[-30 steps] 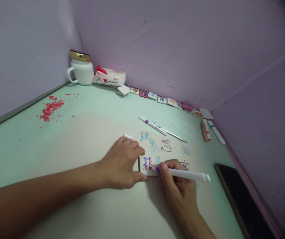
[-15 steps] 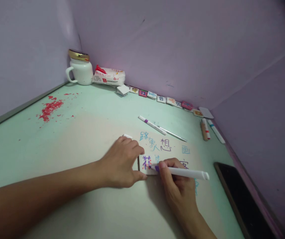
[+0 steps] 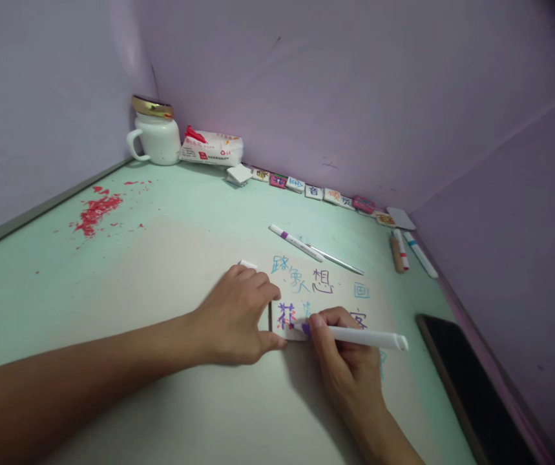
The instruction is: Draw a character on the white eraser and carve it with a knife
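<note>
Barely anything has moved since half a second ago in the head view: both hands keep their places, and the whole scene sits only a touch differently in the frame. Left hand [image 3: 241, 316] has thumb and forefinger parted, gripping the white tile [image 3: 285, 328] by its near and far edges, the other fingers curled. The tile lies on the pale green table [image 3: 180, 213], bearing a purple character with reddish marks around it. Right hand [image 3: 349, 361] is closed around a purple marker [image 3: 364, 336], its tip at the character's lower right; whether it touches, I cannot tell. Beyond lie a purple-banded pen [image 3: 296, 243] and a thin silver tool [image 3: 340, 259]; a phone [image 3: 471, 387] lies to the right.
</note>
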A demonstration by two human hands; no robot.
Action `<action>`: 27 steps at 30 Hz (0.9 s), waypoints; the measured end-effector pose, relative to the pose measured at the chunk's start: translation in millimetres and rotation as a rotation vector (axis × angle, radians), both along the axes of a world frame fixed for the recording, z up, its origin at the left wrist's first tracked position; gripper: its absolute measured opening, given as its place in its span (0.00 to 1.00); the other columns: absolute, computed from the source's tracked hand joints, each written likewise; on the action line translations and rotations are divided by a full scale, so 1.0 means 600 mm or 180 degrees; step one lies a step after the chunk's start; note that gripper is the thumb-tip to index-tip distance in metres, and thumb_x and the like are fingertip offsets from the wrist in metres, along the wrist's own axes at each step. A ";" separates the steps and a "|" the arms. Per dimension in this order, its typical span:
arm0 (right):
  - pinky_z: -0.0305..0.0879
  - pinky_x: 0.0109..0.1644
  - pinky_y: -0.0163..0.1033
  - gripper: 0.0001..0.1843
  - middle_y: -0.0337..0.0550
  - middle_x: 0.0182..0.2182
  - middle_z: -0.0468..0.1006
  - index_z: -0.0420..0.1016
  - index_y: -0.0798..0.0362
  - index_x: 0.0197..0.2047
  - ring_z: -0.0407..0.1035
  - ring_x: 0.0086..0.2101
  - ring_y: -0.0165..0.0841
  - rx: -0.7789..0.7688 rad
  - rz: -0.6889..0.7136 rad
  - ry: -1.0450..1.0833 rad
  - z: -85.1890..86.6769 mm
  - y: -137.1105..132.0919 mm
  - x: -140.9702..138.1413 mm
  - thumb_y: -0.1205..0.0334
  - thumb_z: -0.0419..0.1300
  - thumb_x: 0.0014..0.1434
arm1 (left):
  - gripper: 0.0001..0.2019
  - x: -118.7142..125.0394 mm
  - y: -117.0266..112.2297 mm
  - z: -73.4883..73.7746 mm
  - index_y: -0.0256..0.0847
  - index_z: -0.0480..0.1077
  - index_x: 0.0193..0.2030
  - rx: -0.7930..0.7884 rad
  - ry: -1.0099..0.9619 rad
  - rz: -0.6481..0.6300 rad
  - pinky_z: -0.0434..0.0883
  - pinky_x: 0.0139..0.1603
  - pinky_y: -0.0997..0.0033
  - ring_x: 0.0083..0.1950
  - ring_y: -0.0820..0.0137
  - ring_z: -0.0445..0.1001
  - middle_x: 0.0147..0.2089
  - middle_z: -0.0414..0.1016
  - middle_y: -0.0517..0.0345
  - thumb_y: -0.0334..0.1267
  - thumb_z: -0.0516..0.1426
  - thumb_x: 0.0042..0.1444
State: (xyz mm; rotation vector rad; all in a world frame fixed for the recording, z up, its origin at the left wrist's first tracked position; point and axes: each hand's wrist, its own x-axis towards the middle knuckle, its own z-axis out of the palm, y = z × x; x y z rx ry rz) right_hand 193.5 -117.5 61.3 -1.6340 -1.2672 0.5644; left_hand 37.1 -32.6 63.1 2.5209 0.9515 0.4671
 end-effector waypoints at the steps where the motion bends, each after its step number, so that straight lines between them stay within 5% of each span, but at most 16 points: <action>1: 0.48 0.24 0.35 0.15 0.31 0.16 0.60 0.67 0.51 0.25 0.53 0.19 0.26 -0.0001 -0.0002 -0.0011 0.000 0.000 0.000 0.53 0.55 0.60 | 0.21 0.000 0.000 0.000 0.38 0.70 0.40 0.0003 -0.0005 0.0003 0.63 0.49 0.53 0.43 0.57 0.69 0.38 0.72 0.52 0.49 0.66 0.42; 27: 0.49 0.22 0.34 0.13 0.32 0.17 0.60 0.67 0.51 0.25 0.54 0.19 0.26 0.0225 -0.0062 0.0105 -0.001 -0.007 -0.004 0.56 0.56 0.59 | 0.22 0.001 0.001 -0.003 0.38 0.70 0.40 0.0021 -0.0030 -0.0007 0.62 0.50 0.53 0.44 0.57 0.69 0.38 0.72 0.52 0.50 0.66 0.42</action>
